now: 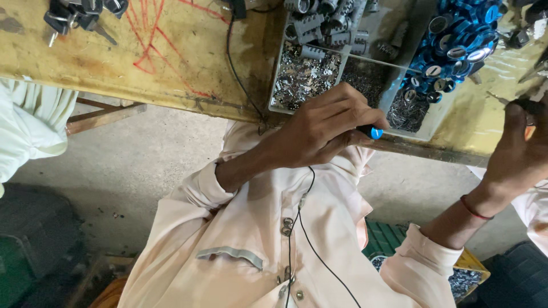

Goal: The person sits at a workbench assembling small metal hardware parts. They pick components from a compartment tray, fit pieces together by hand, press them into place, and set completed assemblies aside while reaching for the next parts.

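Note:
My left hand (319, 128) is curled at the near edge of the yellowish workbench (171, 63), shut on a small dark part with a blue cap (374, 133) that sticks out between thumb and fingers. It hovers just in front of the clear divided tray (371, 63). At the right edge of the view my right hand (516, 151), with a red thread on its wrist, grips a dark tool (528, 108) with an orange patch. A thin metal tip points left from it. Much of the tool is hidden by the fingers.
The tray holds grey cylinders (325, 25), silvery small parts (305, 77), dark pins (408, 114) and a heap of blue-capped parts (456, 40). Keys (74, 17) lie at the bench's far left. A black cable (237, 68) crosses the bench. A pale-clothed person (28, 125) stands left.

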`<state>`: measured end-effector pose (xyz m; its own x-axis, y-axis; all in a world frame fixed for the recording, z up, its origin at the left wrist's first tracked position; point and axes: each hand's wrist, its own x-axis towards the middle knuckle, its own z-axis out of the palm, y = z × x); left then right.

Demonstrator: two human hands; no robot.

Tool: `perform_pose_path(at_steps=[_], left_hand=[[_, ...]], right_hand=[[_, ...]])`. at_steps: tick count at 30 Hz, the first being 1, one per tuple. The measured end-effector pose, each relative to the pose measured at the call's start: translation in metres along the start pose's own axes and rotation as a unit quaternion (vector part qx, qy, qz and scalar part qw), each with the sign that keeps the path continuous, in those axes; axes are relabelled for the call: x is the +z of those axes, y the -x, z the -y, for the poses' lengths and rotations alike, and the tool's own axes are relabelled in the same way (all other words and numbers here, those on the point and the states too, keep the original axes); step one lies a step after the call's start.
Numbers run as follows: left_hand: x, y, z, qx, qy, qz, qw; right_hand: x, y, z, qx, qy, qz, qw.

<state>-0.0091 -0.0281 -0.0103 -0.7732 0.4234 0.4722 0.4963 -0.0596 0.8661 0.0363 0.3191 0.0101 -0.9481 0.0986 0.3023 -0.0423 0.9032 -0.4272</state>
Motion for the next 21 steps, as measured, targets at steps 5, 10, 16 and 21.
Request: perform_pose_path(at_steps=[5, 10, 16, 21], left_hand=[[-0.001, 0.003, -0.003, -0.028, 0.037, 0.01, 0.999], [0.005, 0.002, -0.005, -0.039, 0.042, 0.015, 0.998], [-0.001, 0.002, -0.012, -0.01, 0.0, 0.031, 0.999], [-0.006, 0.001, -0.013, 0.016, -0.08, 0.034, 0.996]], right_hand=[[-0.002, -0.012, 0.047, 0.064, -0.155, 0.019, 0.986], [0.0, -0.003, 0.109, 0.132, -0.473, 0.035, 0.87], [0.007, 0.002, 0.151, -0.057, -0.155, 0.148, 0.975], [-0.001, -0.013, 0.153, -0.179, -0.057, 0.196, 0.962]])
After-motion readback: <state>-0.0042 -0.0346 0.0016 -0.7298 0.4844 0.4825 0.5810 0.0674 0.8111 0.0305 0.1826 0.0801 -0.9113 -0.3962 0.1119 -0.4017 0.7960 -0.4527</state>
